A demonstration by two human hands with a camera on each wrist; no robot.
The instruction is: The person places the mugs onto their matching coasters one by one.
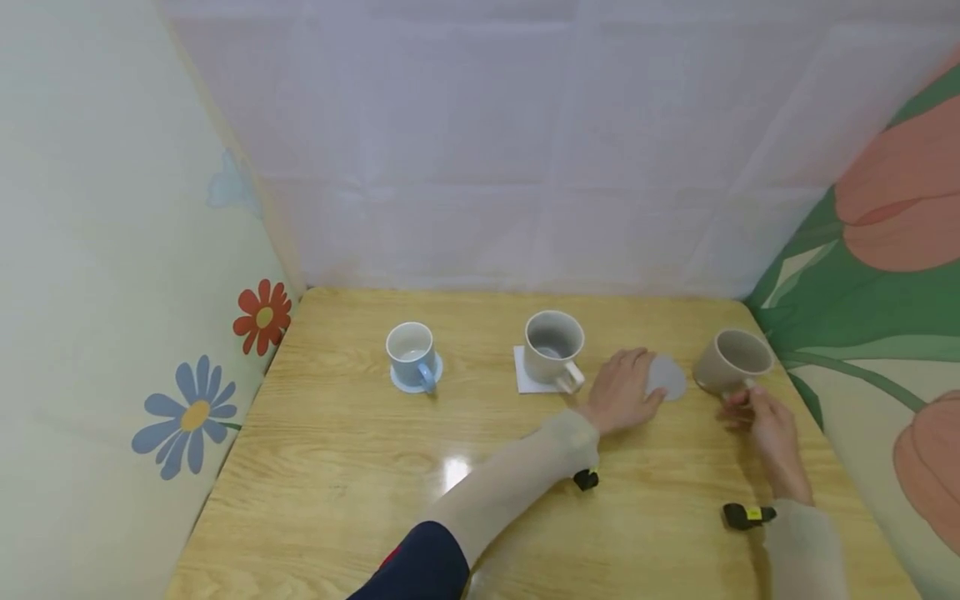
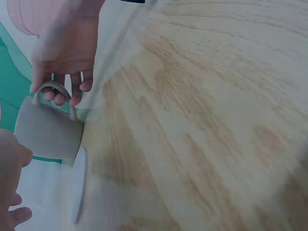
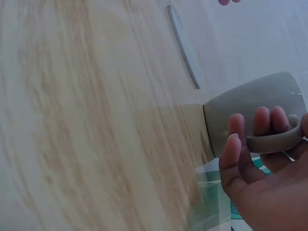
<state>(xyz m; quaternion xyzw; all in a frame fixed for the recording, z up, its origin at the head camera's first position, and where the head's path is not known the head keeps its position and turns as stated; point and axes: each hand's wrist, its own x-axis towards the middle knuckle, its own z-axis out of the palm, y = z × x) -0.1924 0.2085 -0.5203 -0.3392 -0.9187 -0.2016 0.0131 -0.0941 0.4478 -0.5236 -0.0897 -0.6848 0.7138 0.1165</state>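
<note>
Near the right edge of the wooden counter (image 1: pixel 360 467), the right hand (image 1: pixel 765 421) has its fingers (image 3: pixel 262 126) curled through the handle of a beige mug (image 1: pixel 731 361), which is tilted with its mouth up and away from the person. Just left of the mug, the left hand (image 1: pixel 622 390) lies flat with straight fingers on a round grey coaster (image 1: pixel 667 377). Further left stands a grey mug (image 1: pixel 553 347) on a white square coaster (image 1: pixel 527 377), then a blue mug (image 1: pixel 412 352) on a pale blue round coaster (image 1: pixel 405 384).
</note>
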